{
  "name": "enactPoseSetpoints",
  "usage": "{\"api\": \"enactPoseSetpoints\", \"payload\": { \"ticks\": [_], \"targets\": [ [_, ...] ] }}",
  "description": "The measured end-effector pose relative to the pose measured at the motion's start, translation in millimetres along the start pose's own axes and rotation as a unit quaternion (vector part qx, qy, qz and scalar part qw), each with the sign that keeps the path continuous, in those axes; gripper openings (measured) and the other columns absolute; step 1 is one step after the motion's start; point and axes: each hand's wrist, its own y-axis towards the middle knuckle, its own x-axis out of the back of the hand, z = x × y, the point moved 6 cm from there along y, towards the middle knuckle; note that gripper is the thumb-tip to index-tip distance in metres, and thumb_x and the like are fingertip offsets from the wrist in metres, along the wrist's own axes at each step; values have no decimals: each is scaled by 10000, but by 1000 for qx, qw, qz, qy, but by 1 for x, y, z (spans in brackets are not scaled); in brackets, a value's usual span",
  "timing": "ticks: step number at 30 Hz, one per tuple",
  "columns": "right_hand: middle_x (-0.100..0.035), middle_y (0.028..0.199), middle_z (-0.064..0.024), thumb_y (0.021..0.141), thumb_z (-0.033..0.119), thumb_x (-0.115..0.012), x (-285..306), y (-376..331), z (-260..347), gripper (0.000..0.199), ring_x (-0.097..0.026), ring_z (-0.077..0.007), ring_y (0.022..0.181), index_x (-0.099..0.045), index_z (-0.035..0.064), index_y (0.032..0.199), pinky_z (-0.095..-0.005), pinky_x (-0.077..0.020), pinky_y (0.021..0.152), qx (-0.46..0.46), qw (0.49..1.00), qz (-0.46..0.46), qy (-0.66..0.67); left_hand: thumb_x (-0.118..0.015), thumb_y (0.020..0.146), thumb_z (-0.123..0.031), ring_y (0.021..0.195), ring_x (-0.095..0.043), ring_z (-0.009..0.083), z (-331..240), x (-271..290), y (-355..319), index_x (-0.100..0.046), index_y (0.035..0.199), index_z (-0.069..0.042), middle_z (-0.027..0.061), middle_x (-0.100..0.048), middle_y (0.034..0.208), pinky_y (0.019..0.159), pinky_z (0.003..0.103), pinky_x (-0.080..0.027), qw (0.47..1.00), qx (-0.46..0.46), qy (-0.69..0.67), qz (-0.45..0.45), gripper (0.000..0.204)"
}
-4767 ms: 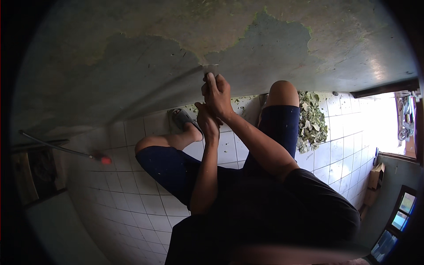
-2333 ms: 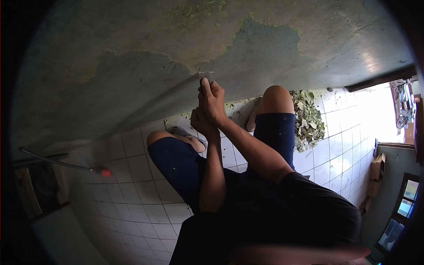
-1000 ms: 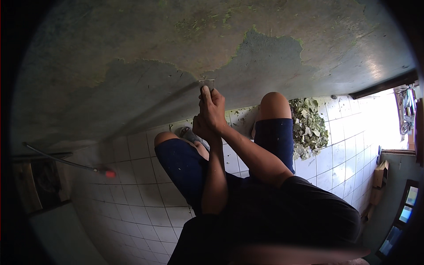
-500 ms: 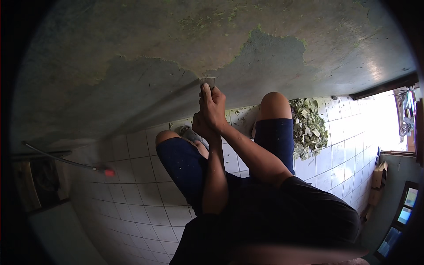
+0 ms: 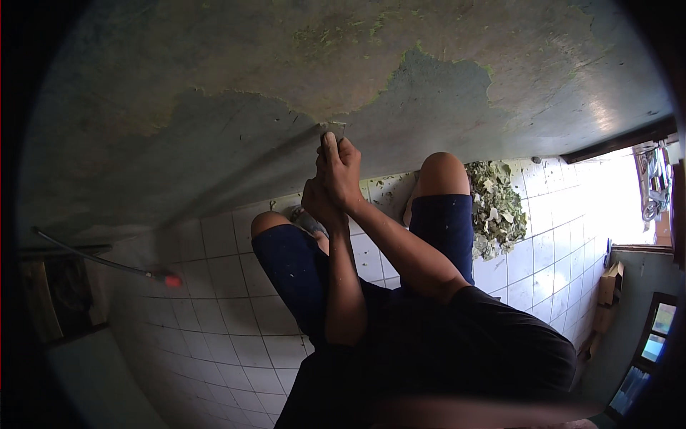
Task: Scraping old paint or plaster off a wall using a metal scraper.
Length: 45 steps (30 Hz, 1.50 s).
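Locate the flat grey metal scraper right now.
In the head view, the flat grey metal scraper is upper centre, held in the bare right hand against the patchy grey-green wall.

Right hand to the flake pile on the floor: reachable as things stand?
Probably not directly: the right hand grips the scraper at the wall, and the right knee stands between that hand and the flake pile.

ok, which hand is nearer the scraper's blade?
Right. The right hand is just behind the blade, a digit pointing toward it; the left hand is farther back, lower in the picture.
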Motion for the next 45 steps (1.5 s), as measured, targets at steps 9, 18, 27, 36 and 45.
{"api": "enactPoseSetpoints", "payload": {
  "ticks": [9,18,27,36,45],
  "targets": [
    [-522,672,26,1089,335,-570,-3,5,99,383,-444,-41,535,-515,55,833,-247,-355,455,76,991,36,104,-507,1036,-154,632,-436,115,-98,23,30,-496,737,44,97,-507,638,567,353,-372,949,-43,-313,-12,359],
    [-522,663,25,1072,345,-601,31,-4,-2,396,-459,-46,553,-531,61,805,-250,-362,469,-6,999,-32,4,-560,1010,-158,646,-530,124,-2,-17,-35,-557,745,39,91,-595,668,578,351,-425,989,54,-139,-15,330],
    [-530,680,30,1075,351,-595,20,-3,-10,408,-451,-48,569,-546,54,800,-254,-359,487,-2,1000,-30,-7,-588,1010,-163,618,-561,138,10,-4,-25,-561,746,23,88,-625,681,558,333,-426,925,163,-342,-37,324],
    [-509,667,28,1080,344,-592,11,3,5,401,-444,-43,526,-481,85,795,-236,-358,443,58,998,-28,-27,-557,1019,-128,641,-525,100,-1,-10,-9,-546,746,23,40,-601,688,560,316,-413,991,7,-135,-20,312],
    [-491,646,37,1073,341,-607,11,-1,-5,409,-423,-48,505,-475,93,776,-243,-331,430,27,999,-36,-11,-550,1025,-129,643,-524,104,3,-7,-1,-544,747,23,42,-598,690,562,317,-410,994,6,-109,-30,317]
  ]
}}
